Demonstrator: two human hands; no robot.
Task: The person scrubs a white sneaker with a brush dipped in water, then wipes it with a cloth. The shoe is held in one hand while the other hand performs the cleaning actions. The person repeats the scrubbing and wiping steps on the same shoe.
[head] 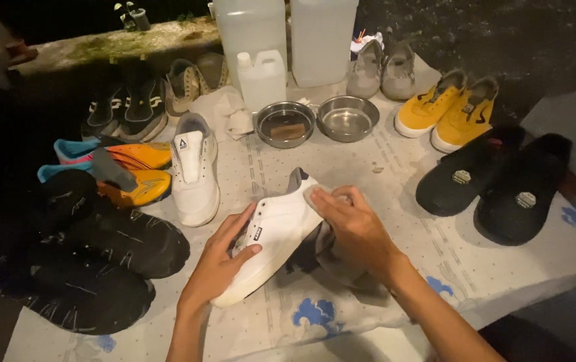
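The left hand (217, 261) grips the side of a white sneaker (271, 234), which lies tilted on the table (395, 221) near its front edge. The right hand (355, 224) is closed on a grey cloth (318, 194) and presses it on the heel part of this sneaker. A second white sneaker (194, 171) stands just beside, to the left. Behind them are two metal bowls (315, 121), and two black shoes (496, 177) lie on the right.
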